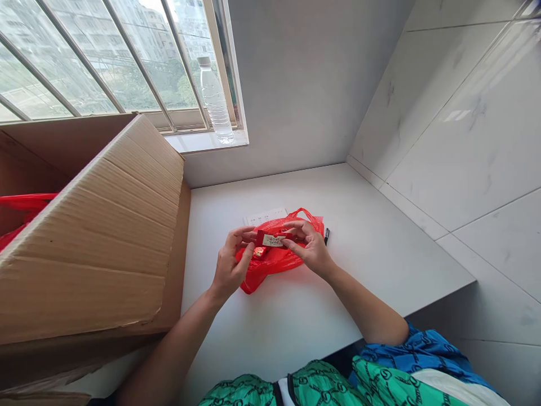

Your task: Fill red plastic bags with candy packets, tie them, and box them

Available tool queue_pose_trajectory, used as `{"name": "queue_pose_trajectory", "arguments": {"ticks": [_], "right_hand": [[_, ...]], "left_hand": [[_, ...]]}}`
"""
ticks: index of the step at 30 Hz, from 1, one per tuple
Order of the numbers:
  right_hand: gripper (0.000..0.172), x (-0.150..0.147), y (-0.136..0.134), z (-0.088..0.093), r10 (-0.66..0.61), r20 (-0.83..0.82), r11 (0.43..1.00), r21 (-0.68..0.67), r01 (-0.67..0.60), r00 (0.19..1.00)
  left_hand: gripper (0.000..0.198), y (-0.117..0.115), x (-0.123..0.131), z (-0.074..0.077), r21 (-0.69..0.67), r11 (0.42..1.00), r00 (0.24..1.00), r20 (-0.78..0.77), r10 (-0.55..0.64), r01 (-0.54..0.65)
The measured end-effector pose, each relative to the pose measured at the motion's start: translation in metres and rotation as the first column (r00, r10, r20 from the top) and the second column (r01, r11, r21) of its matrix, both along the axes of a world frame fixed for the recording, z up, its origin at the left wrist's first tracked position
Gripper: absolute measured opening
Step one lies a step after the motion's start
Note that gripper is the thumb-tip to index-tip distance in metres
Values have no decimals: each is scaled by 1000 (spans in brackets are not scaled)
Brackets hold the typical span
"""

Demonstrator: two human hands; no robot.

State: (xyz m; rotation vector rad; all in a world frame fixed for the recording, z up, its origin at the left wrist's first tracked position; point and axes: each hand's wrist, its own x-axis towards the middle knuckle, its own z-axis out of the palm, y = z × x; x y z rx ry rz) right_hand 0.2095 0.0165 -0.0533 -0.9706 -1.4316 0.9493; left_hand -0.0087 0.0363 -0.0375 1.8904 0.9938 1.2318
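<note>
A small red wrapped packet point(271, 240) with a white label and dark writing is held level between both hands. At its left end, my left hand point(230, 262) closes thumb and fingertips. My right hand point(310, 245) pinches the other end, its thumb lying over the label's edge. Right below the packet, a crumpled red plastic bag point(253, 279) lies open on the white tabletop point(270, 327). Another red and gold packet point(259, 253) shows in the bag beneath my left thumb. The rest of the bag's contents is partly hidden by my hands.
Behind the bag lies a white paper point(266, 216) with writing. A black pen point(327, 235) rests at its right. A large cardboard box point(97, 242) with red plastic inside stands at left. One clear bottle point(216, 104) is on the windowsill. Tiled wall point(465, 141) borders the table's right.
</note>
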Motion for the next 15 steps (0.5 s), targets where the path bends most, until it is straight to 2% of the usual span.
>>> {"name": "queue_pose_trajectory", "arguments": {"ticks": [2, 5, 9, 13, 15], "right_hand": [[20, 1, 0, 1, -11, 36, 997, 74, 8, 999], [8, 4, 0, 3, -59, 132, 966, 258, 23, 989], [14, 5, 1, 4, -190, 246, 901, 429, 69, 950], [18, 4, 0, 5, -262, 256, 854, 511, 100, 930], [18, 4, 0, 5, -277, 253, 848, 519, 112, 927]], "left_hand": [[28, -1, 0, 2, 15, 999, 999, -31, -30, 31], [8, -1, 0, 5, 140, 990, 995, -94, -10, 24], [13, 0, 0, 5, 210, 977, 990, -129, 60, -32], [14, 1, -1, 4, 235, 970, 986, -139, 97, -62], [15, 0, -1, 3, 242, 968, 986, -139, 97, -61]]}}
